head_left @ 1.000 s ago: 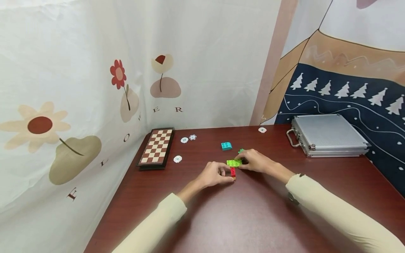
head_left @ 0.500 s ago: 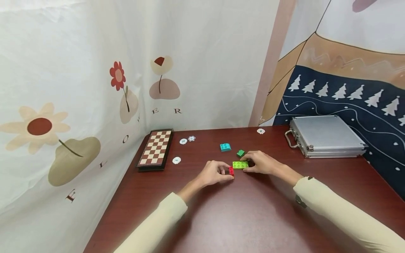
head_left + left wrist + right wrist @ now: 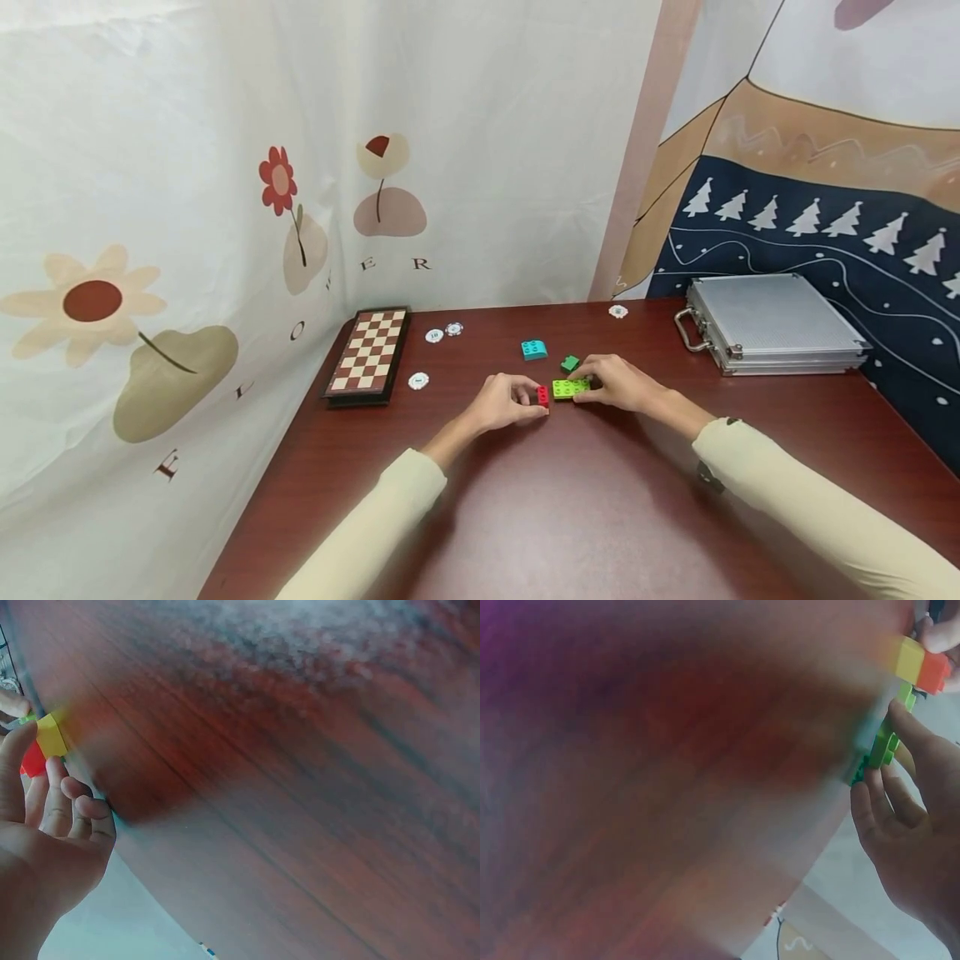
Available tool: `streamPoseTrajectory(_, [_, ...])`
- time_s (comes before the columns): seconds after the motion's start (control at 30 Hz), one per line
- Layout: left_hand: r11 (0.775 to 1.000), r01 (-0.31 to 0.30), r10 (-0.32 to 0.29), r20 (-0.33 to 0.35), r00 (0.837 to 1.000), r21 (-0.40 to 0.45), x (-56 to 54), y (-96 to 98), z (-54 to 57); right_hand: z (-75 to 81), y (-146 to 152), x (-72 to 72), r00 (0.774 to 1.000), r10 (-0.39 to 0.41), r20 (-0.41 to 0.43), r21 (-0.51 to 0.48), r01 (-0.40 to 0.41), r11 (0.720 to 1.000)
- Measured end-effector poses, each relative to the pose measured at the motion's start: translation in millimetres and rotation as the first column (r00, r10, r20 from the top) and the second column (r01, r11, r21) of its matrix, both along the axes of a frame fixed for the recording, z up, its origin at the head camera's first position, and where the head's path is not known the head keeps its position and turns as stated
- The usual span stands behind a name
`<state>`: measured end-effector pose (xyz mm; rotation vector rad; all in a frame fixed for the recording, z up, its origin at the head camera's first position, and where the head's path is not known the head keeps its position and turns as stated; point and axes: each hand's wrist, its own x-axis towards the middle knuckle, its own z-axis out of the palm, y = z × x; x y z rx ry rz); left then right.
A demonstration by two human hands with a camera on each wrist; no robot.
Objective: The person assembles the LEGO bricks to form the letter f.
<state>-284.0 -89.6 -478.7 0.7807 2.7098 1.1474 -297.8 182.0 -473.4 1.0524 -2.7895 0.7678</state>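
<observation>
In the head view, my left hand (image 3: 498, 403) pinches a red toy building brick (image 3: 542, 395) between thumb and fingers. A yellow brick (image 3: 52, 736) is joined to the red one's underside, as both wrist views show. Just to the right, my right hand (image 3: 613, 383) grips a long lime-green brick (image 3: 562, 389) by its right part, thumb in front and fingers behind. A narrow gap separates the lime brick from the red one in the head view. Behind the right fingertips lies a dark green brick (image 3: 570, 363), and a turquoise brick (image 3: 533, 349) sits farther back.
A checkered game board (image 3: 369, 350) lies at the table's back left, with poker chips (image 3: 418, 381) beside it. Another chip (image 3: 618, 312) is near the back edge. A silver case (image 3: 780, 321) rests at the back right. Printed curtains (image 3: 487, 150) border the brown table (image 3: 570, 517).
My right hand has slid the lime-green brick rightward, uncovering the dark green brick. My left hand has shifted the red and yellow bricks slightly left and back, so a gap shows between them and the lime one.
</observation>
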Motion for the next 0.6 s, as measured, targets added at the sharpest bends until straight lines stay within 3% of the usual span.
streamPoseTrajectory(0.33, [1.000,-0.004,0.004,0.021,1.000,-0.015,-2.1,0.8,-0.3,19.0,1,-0.4,1.000,0.021,-0.008,-0.091,-0.022,0.996])
streamPoseTrajectory(0.6, [1.000,-0.004,0.005,0.026,1.000,-0.028,-3.2,1.2,0.1,22.7,-11,1.5,0.995,0.098,-0.035,-0.126,-0.102,0.987])
